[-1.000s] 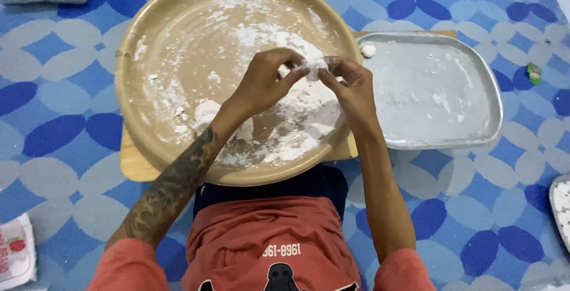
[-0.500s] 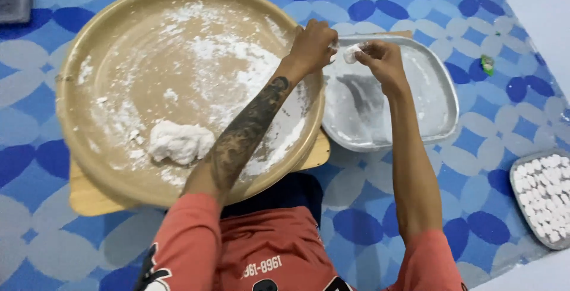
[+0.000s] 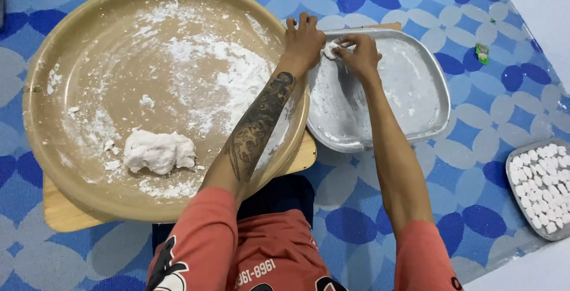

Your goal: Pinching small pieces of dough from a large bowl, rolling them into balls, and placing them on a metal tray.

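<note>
Both hands, left hand (image 3: pixel 304 43) and right hand (image 3: pixel 356 57), pinch a small dough piece (image 3: pixel 330 48) over the floured metal tray (image 3: pixel 427 126). Dough lump (image 3: pixel 158 151) lies in round tan tray (image 3: pixel 41 148), left.

- We see a tan round tray (image 3: pixel 53 89) dusted white.
- Our dough lump (image 3: pixel 157 151) is white.
- The metal tray (image 3: pixel 436 98) is grey.
- The floor mat (image 3: pixel 475 18) shows blue petal patterns.
</note>
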